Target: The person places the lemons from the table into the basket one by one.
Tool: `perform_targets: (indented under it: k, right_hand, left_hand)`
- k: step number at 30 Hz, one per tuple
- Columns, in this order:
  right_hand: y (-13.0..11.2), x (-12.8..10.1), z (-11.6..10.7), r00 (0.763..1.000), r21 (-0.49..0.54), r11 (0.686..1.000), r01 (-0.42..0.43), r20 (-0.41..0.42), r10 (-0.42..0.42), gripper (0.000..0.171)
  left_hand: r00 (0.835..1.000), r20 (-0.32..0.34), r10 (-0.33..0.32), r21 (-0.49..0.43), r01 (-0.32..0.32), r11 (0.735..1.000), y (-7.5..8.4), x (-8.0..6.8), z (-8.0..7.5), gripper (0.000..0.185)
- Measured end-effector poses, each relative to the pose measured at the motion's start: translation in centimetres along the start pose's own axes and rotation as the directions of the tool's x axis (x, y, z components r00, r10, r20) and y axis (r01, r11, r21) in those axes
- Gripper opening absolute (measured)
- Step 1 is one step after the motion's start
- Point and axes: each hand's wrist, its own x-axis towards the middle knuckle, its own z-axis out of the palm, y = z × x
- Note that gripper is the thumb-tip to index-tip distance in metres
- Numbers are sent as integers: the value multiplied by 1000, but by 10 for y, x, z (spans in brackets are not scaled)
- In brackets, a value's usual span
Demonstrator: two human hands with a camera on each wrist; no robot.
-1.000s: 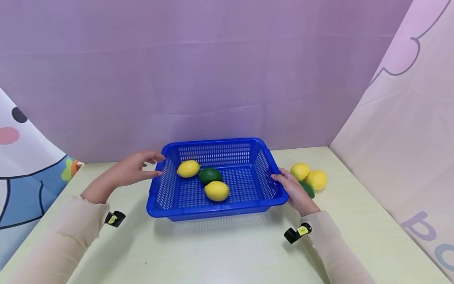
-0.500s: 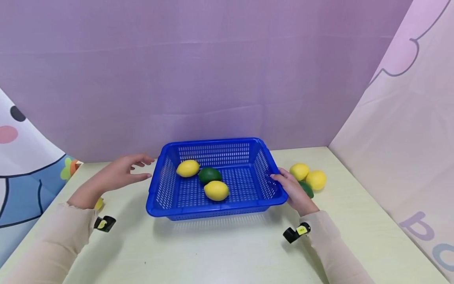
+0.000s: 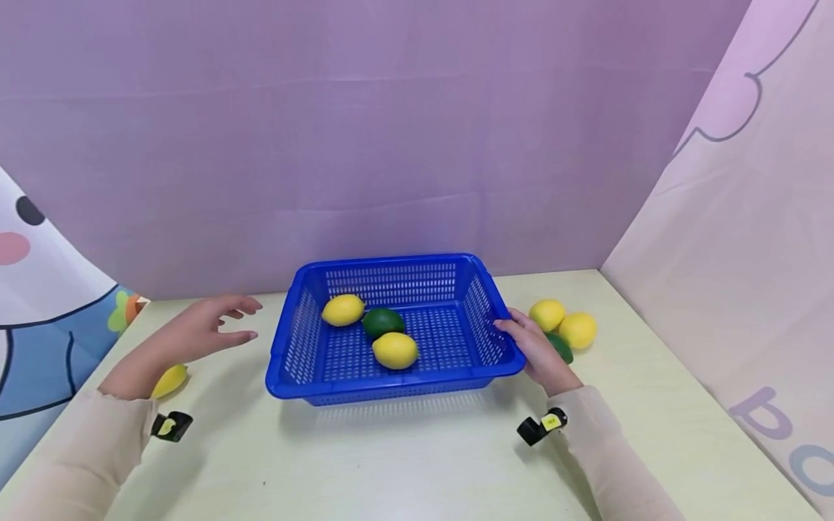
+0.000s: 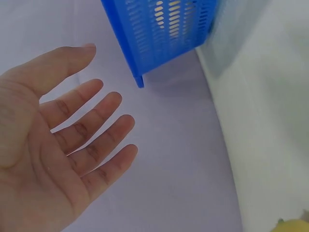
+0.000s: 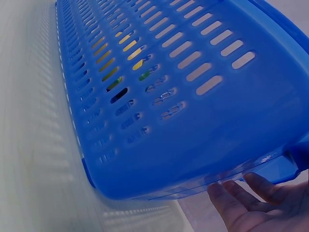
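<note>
A blue plastic basket (image 3: 404, 376) with slotted walls is at the middle of the table in the head view. Inside lie two lemons, one near the back left (image 3: 343, 310) and one nearer the front (image 3: 395, 351). A dark green lime-like fruit (image 3: 383, 323) sits between them. My right hand (image 3: 536, 351) grips the basket's right rim, thumb on top; in the right wrist view its fingertips (image 5: 217, 191) touch the rim's edge. Left of the basket, my left hand (image 3: 202, 329) hovers with spread, slightly bent fingers, holding nothing. A lemon (image 3: 171, 380) shows partly behind that wrist.
Beyond the right hand, two lemons (image 3: 578, 331) and a partly hidden green fruit (image 3: 560, 348) lie together on the pale table (image 3: 391, 463). A purple cloth (image 3: 391, 145) hangs behind the table, and printed cloths stand at both sides.
My left hand has moved left, away from the basket's left rim, and a lemon behind its wrist has come into view. The right hand keeps its grip, and the basket stays in place.
</note>
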Motion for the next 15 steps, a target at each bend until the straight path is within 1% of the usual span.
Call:
perform_targets:
  k: [3,8,10,15]
  right_hand:
    - [0,0,0,1000,-5,1000,6,7,-6,55]
    - [0,-1,0,1000,2,1000,1,5,-1,54]
    - [-1,-1,0,1000,1,1000,2,5,-2,54]
    - [-1,0,0,1000,-3,1000,-2,3,2,55]
  left_hand:
    - [1000,4,-8,8,8,1000,-5,-5,0,47]
    - [998,12,-54,14,54,998,-13,-13,2,51]
    - [998,19,-68,9,68,998,-16,-15,3,52]
    - [996,29,-79,-23,79,997,-25,-20,4,51]
